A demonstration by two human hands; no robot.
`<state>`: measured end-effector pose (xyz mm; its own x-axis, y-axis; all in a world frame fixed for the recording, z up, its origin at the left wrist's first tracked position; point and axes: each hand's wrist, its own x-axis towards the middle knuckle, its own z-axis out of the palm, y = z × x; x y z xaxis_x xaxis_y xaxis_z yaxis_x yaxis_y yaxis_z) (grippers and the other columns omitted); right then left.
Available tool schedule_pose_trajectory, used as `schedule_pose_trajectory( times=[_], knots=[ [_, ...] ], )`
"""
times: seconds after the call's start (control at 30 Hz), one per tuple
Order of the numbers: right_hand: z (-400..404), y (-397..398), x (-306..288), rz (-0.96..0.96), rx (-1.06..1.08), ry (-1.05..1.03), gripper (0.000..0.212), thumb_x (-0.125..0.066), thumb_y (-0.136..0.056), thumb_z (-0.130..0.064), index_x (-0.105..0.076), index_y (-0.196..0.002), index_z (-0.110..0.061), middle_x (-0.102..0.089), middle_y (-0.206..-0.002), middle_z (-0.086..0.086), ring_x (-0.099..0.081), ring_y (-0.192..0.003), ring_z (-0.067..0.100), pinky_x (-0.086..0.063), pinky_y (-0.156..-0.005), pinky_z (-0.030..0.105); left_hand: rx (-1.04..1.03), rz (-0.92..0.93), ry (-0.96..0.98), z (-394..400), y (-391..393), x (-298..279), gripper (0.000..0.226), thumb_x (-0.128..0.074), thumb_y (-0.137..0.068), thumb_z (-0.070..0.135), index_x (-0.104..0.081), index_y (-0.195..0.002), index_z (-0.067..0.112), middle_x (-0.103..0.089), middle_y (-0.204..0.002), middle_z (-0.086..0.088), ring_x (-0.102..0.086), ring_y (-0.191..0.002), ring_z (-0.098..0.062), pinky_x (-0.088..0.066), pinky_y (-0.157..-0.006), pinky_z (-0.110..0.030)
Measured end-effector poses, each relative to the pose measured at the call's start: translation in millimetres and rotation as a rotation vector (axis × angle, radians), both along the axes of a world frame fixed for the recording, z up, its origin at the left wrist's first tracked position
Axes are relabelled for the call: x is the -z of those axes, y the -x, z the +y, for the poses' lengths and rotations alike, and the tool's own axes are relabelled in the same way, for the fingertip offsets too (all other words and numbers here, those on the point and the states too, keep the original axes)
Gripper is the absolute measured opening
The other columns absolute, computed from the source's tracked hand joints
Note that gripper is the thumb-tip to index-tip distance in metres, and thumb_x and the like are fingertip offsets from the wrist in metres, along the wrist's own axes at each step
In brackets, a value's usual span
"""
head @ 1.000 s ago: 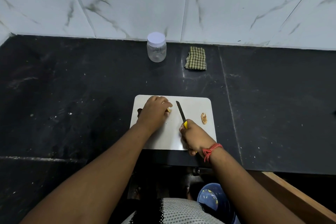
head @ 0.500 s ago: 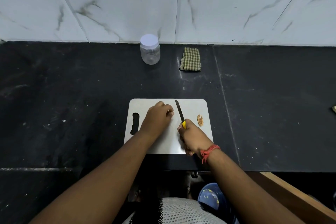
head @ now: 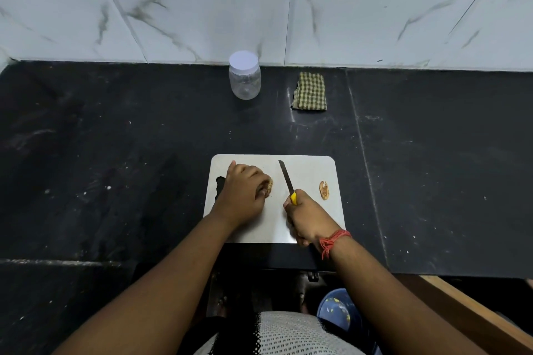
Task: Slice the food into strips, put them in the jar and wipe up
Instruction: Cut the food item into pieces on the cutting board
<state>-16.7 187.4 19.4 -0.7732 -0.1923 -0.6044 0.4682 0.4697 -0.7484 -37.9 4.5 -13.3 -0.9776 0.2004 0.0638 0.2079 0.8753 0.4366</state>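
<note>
A pale cutting board (head: 305, 222) lies on the black counter in front of me. My left hand (head: 245, 194) presses down on a tan piece of food (head: 269, 184), most of it hidden under the fingers. My right hand (head: 307, 216) grips a yellow-handled knife (head: 286, 178), blade pointing away, a little to the right of the food and apart from it. One cut slice (head: 324, 190) lies near the board's right edge. A clear jar (head: 245, 75) with a white lid on stands at the back by the wall. A checked cloth (head: 310, 91) lies folded to its right.
The black counter (head: 115, 153) stretches wide on both sides, bounded behind by a marble-tiled wall (head: 259, 3). Its front edge runs just below the board. A blue bucket (head: 339, 311) and a wooden edge (head: 473, 314) sit below at the lower right.
My left hand has shifted slightly left on the food, so the gap to the knife blade is wider. The knife stays in my right hand, still pointing away.
</note>
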Motion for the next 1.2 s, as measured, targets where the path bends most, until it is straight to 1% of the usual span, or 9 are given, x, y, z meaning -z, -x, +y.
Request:
schedule_pose_trajectory(
  times=[0.07, 0.2, 0.47, 0.6, 0.73, 0.9, 0.97, 1.07, 1.2],
  knots=[
    [-1.1, -0.4, 0.1, -0.003, -0.002, 0.000, 0.015, -0.035, -0.097, -0.027, -0.042, -0.090, -0.016, -0.050, -0.074, 0.016, -0.045, -0.056, 0.025, -0.035, -0.039, 0.025, 0.005, -0.005, 0.028, -0.4, -0.8, 0.6, 0.030, -0.063, -0.087, 0.016, -0.070, -0.115, 0.023, -0.064, -0.117, 0.003, -0.049, -0.117, -0.024, -0.009, -0.123, -0.049],
    [-3.3, -1.8, 0.5, 0.001, -0.007, -0.020, 0.016, -0.036, -0.098, -0.029, -0.040, -0.089, -0.017, -0.051, -0.074, 0.017, -0.046, -0.056, 0.026, -0.035, -0.039, 0.025, -0.038, -0.001, 0.055, 6.6, -1.4, -0.3, 0.021, -0.064, -0.091, 0.027, -0.070, -0.111, 0.025, -0.064, -0.115, 0.005, -0.049, -0.116, -0.023, -0.009, -0.122, -0.048],
    [-5.6, -7.1, -3.1, 0.062, -0.076, -0.143, 0.017, -0.037, -0.099, -0.030, -0.038, -0.091, -0.015, -0.057, -0.077, 0.018, -0.052, -0.054, 0.028, -0.038, -0.039, 0.027, -0.113, 0.034, 0.070, 18.4, -5.2, 4.9, 0.020, -0.069, -0.090, 0.038, -0.068, -0.105, 0.024, -0.064, -0.114, 0.005, -0.050, -0.112, -0.023, -0.015, -0.120, -0.051],
    [-6.7, -11.8, -3.5, 0.108, -0.109, -0.189, 0.017, -0.036, -0.100, -0.028, -0.038, -0.092, -0.014, -0.058, -0.078, 0.018, -0.053, -0.054, 0.028, -0.041, -0.041, 0.030, -0.106, 0.051, 0.071, 18.1, -3.5, 5.4, 0.019, -0.069, -0.090, 0.037, -0.066, -0.102, 0.023, -0.063, -0.112, 0.006, -0.050, -0.111, -0.022, -0.014, -0.121, -0.051],
    [-7.6, -15.2, -3.3, 0.149, -0.176, -0.258, 0.015, -0.036, -0.101, -0.026, -0.039, -0.094, -0.013, -0.057, -0.076, 0.013, -0.050, -0.057, 0.024, -0.040, -0.052, 0.031, -0.111, 0.049, -0.002, 16.9, -5.0, 6.1, 0.017, -0.069, -0.090, 0.036, -0.064, -0.100, 0.024, -0.064, -0.109, 0.007, -0.052, -0.111, -0.019, -0.009, -0.123, -0.049],
    [-11.2, -13.9, -5.2, 0.174, -0.221, -0.313, 0.015, -0.036, -0.101, -0.024, -0.040, -0.100, -0.009, -0.054, -0.077, 0.009, -0.048, -0.057, 0.020, -0.036, -0.053, 0.027, -0.103, 0.057, 0.010, 16.2, -7.9, 8.3, 0.019, -0.069, -0.090, 0.033, -0.066, -0.104, 0.021, -0.064, -0.113, 0.005, -0.054, -0.112, -0.022, -0.012, -0.121, -0.054],
    [-12.5, -13.4, -6.7, 0.182, -0.236, -0.326, 0.015, -0.035, -0.102, -0.023, -0.039, -0.099, -0.009, -0.052, -0.074, 0.007, -0.046, -0.056, 0.018, -0.035, -0.052, 0.028, -0.103, 0.064, 0.019, 17.1, -7.4, 9.5, 0.017, -0.071, -0.088, 0.031, -0.066, -0.101, 0.021, -0.064, -0.113, 0.006, -0.054, -0.111, -0.022, -0.013, -0.121, -0.054],
    [-14.2, -13.4, -9.1, 0.209, -0.266, -0.349, 0.013, -0.035, -0.102, -0.021, -0.038, -0.096, -0.010, -0.048, -0.070, 0.004, -0.045, -0.058, 0.018, -0.036, -0.057, 0.029, -0.108, 0.061, 0.000, 17.9, -7.1, 10.7, 0.012, -0.071, -0.088, 0.031, -0.065, -0.093, 0.022, -0.064, -0.109, 0.008, -0.053, -0.110, -0.020, -0.010, -0.121, -0.051],
    [-16.4, -12.6, -11.9, 0.219, -0.280, -0.351, 0.012, -0.035, -0.103, -0.021, -0.038, -0.096, -0.010, -0.047, -0.070, 0.003, -0.045, -0.059, 0.017, -0.034, -0.059, 0.030, -0.118, 0.064, -0.017, 17.4, -6.3, 11.3, 0.013, -0.073, -0.087, 0.033, -0.066, -0.090, 0.023, -0.065, -0.105, 0.009, -0.053, -0.108, -0.019, -0.009, -0.121, -0.049]
  ],
)
